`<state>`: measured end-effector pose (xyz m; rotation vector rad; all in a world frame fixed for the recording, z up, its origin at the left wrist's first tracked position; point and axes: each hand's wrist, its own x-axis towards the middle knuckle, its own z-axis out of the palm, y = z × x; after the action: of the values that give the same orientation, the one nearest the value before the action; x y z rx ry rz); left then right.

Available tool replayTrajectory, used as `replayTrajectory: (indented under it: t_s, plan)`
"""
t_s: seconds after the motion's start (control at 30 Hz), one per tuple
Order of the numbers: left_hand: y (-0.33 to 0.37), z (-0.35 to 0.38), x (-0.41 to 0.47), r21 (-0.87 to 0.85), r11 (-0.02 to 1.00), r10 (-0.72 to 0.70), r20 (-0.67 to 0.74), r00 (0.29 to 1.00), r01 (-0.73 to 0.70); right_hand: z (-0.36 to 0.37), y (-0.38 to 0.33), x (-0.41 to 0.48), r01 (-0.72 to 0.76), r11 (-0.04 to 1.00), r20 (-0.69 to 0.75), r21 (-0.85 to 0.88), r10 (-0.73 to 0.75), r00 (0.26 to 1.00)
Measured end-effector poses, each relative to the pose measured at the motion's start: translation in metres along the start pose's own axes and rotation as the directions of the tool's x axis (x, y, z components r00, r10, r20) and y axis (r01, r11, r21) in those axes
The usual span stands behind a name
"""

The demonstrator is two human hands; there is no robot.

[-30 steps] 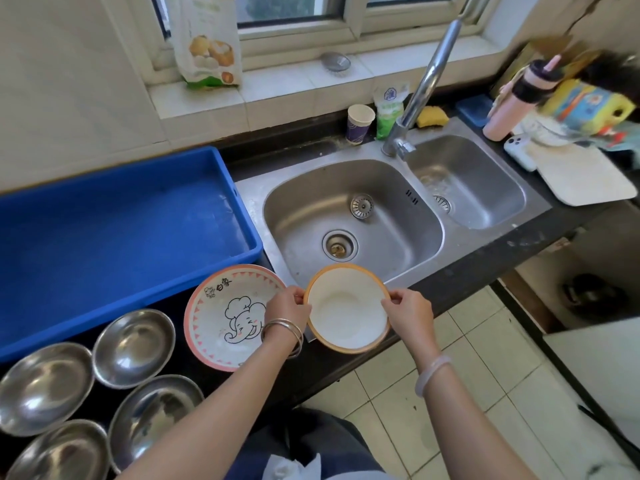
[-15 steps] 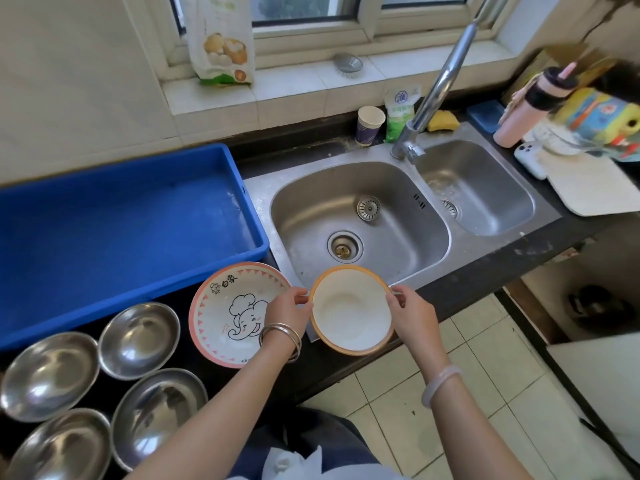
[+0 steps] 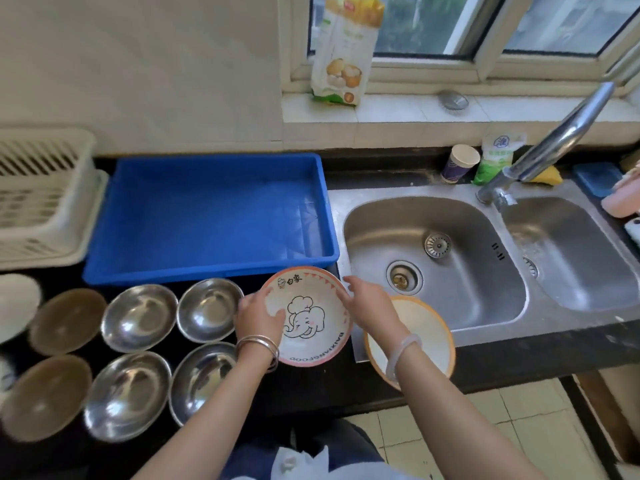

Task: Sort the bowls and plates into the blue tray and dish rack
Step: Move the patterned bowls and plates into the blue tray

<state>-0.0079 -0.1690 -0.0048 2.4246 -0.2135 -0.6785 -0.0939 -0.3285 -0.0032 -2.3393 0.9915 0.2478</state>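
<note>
My left hand [image 3: 259, 318] grips the left rim of the pink-rimmed elephant plate [image 3: 313, 327], thumb inside it. My right hand [image 3: 369, 303] holds the plate's right rim. The orange-rimmed white plate [image 3: 429, 336] lies on the counter edge by the sink, partly under my right forearm. The blue tray [image 3: 207, 216] sits empty just behind the elephant plate. The white dish rack [image 3: 41, 199] stands at the far left. Several steel bowls [image 3: 138, 317] and two brown bowls [image 3: 65, 320] lie in rows on the dark counter to the left.
A double steel sink [image 3: 460, 258] with a tall faucet [image 3: 554, 140] fills the right. A paper cup [image 3: 460, 164], a green pouch [image 3: 495, 157] and a yellow sponge [image 3: 547, 174] stand behind it. A flour bag [image 3: 343, 50] leans on the windowsill.
Both hands have let go of the orange-rimmed plate, which now lies on the counter, and moved left to take the elephant plate by its rims. The view has swung left, showing the dish rack.
</note>
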Motion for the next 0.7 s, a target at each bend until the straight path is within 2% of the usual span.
replayTrajectory:
  t_s: [0.17, 0.33, 0.53, 0.7]
  plan:
    - [-0.011, -0.003, 0.001, -0.133, 0.987, -0.088, 0.048, 0.995, 0.093, 0.01, -0.006, 0.027, -0.012, 0.997, 0.154, -0.082, 0.024, 0.988]
    - [-0.017, 0.001, 0.003, -0.214, 0.964, -0.147, 0.065, 0.987, 0.158, 0.011, -0.004, 0.04, 0.027, 0.991, 0.168, -0.134, -0.004, 0.986]
    - [-0.025, -0.006, 0.01, -0.34, 0.919, -0.206, 0.014, 0.979, 0.198, 0.003, 0.002, 0.042, -0.043, 0.995, 0.235, 0.089, 0.021, 0.972]
    - [-0.03, -0.027, 0.014, -0.44, 0.868, -0.232, 0.052, 0.971, 0.23, -0.012, -0.003, 0.035, -0.096, 0.972, 0.339, 0.213, 0.018, 0.941]
